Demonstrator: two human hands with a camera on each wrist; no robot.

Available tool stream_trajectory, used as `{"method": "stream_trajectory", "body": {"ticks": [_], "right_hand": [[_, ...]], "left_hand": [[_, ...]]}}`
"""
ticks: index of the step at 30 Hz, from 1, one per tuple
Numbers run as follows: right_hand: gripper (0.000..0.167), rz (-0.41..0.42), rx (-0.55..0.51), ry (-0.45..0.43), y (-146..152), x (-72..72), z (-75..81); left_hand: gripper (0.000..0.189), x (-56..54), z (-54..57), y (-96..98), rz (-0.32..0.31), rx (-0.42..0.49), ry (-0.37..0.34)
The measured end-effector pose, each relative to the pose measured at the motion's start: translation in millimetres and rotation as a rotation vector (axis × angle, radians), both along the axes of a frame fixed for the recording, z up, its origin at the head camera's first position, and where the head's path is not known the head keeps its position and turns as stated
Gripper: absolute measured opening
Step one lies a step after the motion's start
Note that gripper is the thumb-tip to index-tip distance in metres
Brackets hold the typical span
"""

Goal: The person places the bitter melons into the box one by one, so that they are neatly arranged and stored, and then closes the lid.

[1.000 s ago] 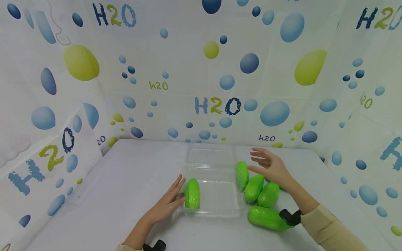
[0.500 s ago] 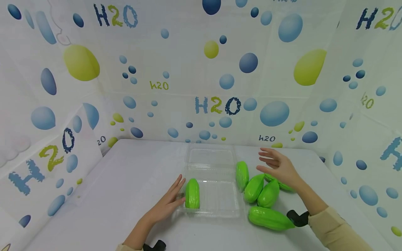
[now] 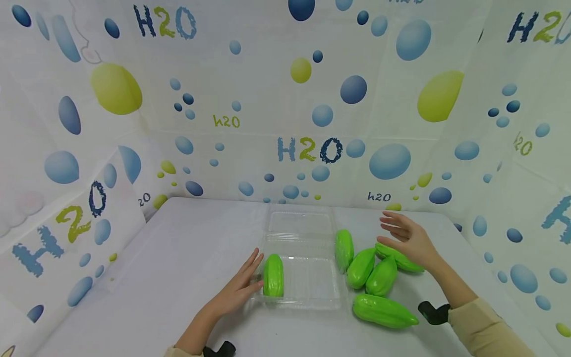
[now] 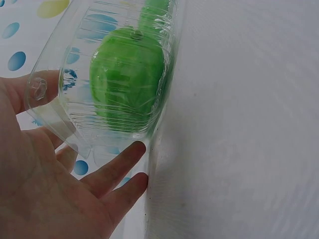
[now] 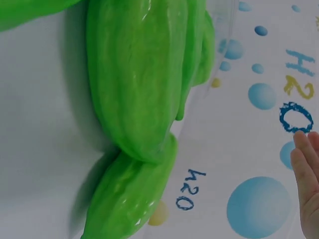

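Observation:
A clear plastic clamshell box point(image 3: 312, 282) lies on the table with its lid point(image 3: 301, 224) folded back. Inside, along the left wall, lies one glossy green ridged vegetable point(image 3: 273, 275), seen end-on through the plastic in the left wrist view. My left hand point(image 3: 236, 290) is at the box's left edge, thumb by the wall and fingers extended; the left wrist view shows this hand point(image 4: 55, 194) beside the rim. My right hand point(image 3: 409, 241) hovers with fingers loosely bent, holding nothing, above the rearmost loose green vegetable point(image 3: 399, 259). At the right wrist view's edge only the fingers point(image 5: 306, 169) show.
Several loose green vegetables lie right of the box, one standing close along its right side point(image 3: 344, 248). The nearest one point(image 3: 384, 311) lies crosswise at the front. A printed curtain point(image 3: 250, 99) hangs behind the white table point(image 3: 187, 238) and at both sides.
My right hand has moved rightward, away from the box, uncovering more of the rearmost loose vegetable. The left hand, the box and the vegetables have stayed in place.

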State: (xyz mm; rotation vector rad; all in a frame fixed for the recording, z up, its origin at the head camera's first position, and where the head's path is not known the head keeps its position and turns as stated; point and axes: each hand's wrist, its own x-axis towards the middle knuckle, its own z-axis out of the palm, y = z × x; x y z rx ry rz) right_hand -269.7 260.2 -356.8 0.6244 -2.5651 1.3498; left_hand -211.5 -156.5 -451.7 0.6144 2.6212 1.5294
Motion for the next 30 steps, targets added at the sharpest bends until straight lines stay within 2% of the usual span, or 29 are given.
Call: {"method": "stream_trajectory", "body": {"ticks": [15, 25, 26, 28, 29, 30], "right_hand": [[0.062, -0.098, 0.067, 0.044, 25.2, -7.2, -7.3], [0.061, -0.113, 0.060, 0.049, 39.4, -9.1, -14.7], [0.060, -0.119, 0.066, 0.051, 40.3, -9.4, -15.8], [0.060, -0.131, 0.074, 0.054, 42.0, -9.6, -17.6], [0.060, -0.135, 0.075, 0.054, 43.0, -9.6, -18.5], [0.060, -0.138, 0.077, 0.056, 44.2, -9.9, -19.6]], "left_hand": [[0.063, 0.1, 1.1, -0.3, -0.001, -0.029, 0.005], [0.063, 0.9, 2.6, 0.5, 0.001, 0.002, 0.009], [0.063, 1.5, 3.2, 0.9, 0.004, 0.001, 0.010], [0.062, 5.9, 11.6, 3.9, 0.013, 0.001, -0.006], [0.061, 6.1, 11.5, 4.3, 0.019, -0.004, -0.004], [0.061, 9.1, 16.5, 5.7, 0.020, -0.003, -0.007]]}}
